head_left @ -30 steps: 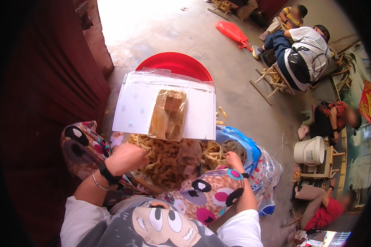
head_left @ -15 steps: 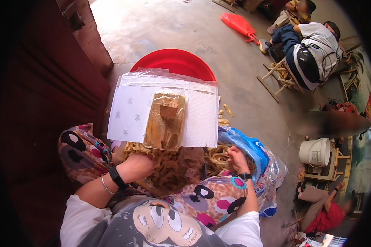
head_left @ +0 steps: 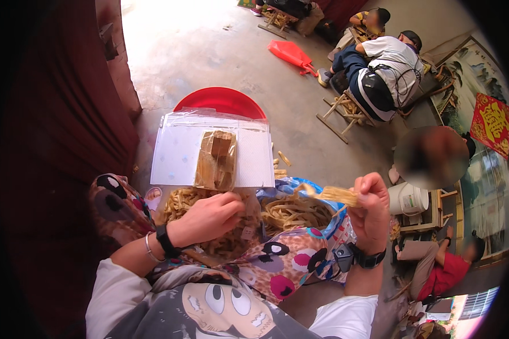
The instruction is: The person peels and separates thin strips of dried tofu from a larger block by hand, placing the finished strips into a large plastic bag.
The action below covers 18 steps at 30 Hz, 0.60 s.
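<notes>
My right hand (head_left: 372, 206) is raised on the right, its fingertips pinching a flat, pale yellow dried strip (head_left: 336, 195) that points left with a curled end. Below the strip lies a blue and clear plastic bag (head_left: 339, 223) of similar long strips (head_left: 294, 216). My left hand (head_left: 212, 217) hovers over a heap of shorter yellow-brown curled pieces (head_left: 181, 204) in front of me. Its fingers are bent together; whatever they hold is hidden. Just beyond it, a wooden block (head_left: 215, 161) wrapped in clear film sits on a white board (head_left: 172, 150).
A red round basin (head_left: 220, 100) stands under the board's far edge. Loose strips (head_left: 284, 159) lie on the floor beside it. Farther right are a red plastic bag (head_left: 290, 55), a seated person in white (head_left: 390, 65), a white bucket (head_left: 408, 199) and a person in red (head_left: 447, 271). A dark red door (head_left: 56, 141) borders the left.
My right hand has risen from the bag with a pale strip in its fingers. My left hand has moved right across the heap. The view has shifted, showing more of the right wall.
</notes>
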Each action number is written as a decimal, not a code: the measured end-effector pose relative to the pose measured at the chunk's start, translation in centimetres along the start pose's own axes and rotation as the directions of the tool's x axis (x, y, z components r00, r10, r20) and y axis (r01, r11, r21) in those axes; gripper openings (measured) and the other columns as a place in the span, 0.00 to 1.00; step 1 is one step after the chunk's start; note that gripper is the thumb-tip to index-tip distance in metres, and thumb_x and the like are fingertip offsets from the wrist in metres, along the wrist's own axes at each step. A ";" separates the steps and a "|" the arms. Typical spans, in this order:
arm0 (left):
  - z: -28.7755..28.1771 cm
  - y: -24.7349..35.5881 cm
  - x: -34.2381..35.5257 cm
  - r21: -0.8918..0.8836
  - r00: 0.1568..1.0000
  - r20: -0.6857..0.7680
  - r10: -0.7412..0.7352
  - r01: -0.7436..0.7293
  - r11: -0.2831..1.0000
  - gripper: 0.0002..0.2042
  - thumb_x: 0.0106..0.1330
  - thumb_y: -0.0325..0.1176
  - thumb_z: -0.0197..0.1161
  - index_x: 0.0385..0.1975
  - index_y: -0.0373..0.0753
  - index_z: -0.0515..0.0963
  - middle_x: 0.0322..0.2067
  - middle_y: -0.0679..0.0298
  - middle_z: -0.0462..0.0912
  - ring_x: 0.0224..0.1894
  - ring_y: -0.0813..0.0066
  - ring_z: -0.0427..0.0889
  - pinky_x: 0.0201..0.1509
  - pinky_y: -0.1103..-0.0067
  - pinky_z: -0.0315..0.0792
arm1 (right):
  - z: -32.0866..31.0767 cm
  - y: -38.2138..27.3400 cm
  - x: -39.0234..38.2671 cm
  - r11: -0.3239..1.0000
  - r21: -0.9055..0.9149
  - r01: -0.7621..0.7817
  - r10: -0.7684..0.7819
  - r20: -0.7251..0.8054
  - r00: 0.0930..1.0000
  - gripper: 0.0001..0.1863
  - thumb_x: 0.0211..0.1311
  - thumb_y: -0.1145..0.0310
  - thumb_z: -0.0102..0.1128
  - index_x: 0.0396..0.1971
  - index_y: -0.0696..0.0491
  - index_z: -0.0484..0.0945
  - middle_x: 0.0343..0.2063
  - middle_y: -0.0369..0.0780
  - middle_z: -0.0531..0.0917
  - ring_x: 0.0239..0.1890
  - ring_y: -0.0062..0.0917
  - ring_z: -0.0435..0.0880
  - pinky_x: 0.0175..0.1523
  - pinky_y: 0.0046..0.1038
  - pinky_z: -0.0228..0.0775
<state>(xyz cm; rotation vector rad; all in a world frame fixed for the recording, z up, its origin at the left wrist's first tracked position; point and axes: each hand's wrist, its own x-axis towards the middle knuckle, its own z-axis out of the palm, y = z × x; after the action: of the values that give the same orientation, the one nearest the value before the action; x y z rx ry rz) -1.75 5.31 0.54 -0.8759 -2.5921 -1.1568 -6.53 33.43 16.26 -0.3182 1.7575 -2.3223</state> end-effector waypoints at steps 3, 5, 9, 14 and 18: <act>-0.8 4.7 3.8 -0.204 0.995 -0.098 0.035 -0.054 0.978 0.25 0.52 0.33 0.67 0.51 0.40 0.67 0.50 0.56 0.69 0.42 0.59 0.78 0.42 0.71 0.75 | 3.8 -1.4 -1.6 0.984 0.107 0.142 -0.165 0.248 0.955 0.08 0.50 0.84 0.52 0.28 0.55 0.69 0.18 0.34 0.67 0.15 0.14 0.61 0.18 0.16 0.52; -0.5 6.8 5.5 -0.353 0.999 0.021 0.036 -0.027 0.935 0.31 0.51 0.36 0.68 0.56 0.43 0.62 0.54 0.56 0.65 0.43 0.58 0.77 0.42 0.70 0.76 | 8.0 -2.3 -2.5 0.973 0.189 0.132 -0.202 0.427 0.882 0.09 0.51 0.84 0.56 0.28 0.54 0.68 0.18 0.37 0.67 0.14 0.18 0.61 0.17 0.18 0.52; 3.5 6.8 4.9 -0.388 0.973 -0.045 0.227 -0.226 0.893 0.09 0.54 0.31 0.63 0.35 0.40 0.77 0.35 0.61 0.78 0.43 0.57 0.75 0.46 0.68 0.73 | 11.4 -4.6 -1.5 0.926 0.373 0.058 -0.292 0.612 0.735 0.10 0.54 0.82 0.59 0.33 0.56 0.69 0.23 0.38 0.69 0.21 0.21 0.68 0.18 0.20 0.60; 2.8 1.6 1.4 -0.172 0.930 0.305 -0.206 0.267 0.948 0.08 0.62 0.37 0.58 0.33 0.40 0.76 0.28 0.57 0.80 0.36 0.53 0.79 0.37 0.66 0.72 | 6.7 -11.1 -2.0 0.777 0.562 0.284 -0.563 0.417 0.714 0.06 0.60 0.77 0.55 0.35 0.54 0.69 0.29 0.37 0.67 0.25 0.20 0.68 0.16 0.18 0.70; 2.9 -1.7 -2.4 -0.076 0.847 0.415 -0.333 0.397 0.915 0.11 0.64 0.40 0.56 0.34 0.39 0.75 0.27 0.58 0.82 0.32 0.56 0.81 0.36 0.68 0.73 | 7.5 -14.8 -2.2 0.780 0.601 0.176 -0.539 0.501 0.678 0.09 0.62 0.74 0.50 0.42 0.56 0.67 0.36 0.39 0.68 0.41 0.24 0.78 0.40 0.31 0.76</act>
<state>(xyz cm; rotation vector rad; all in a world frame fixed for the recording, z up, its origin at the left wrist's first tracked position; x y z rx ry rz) -0.53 5.49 -3.43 -0.7183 -3.1401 -1.4291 -2.75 31.13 32.44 -1.3124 0.7347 -2.3685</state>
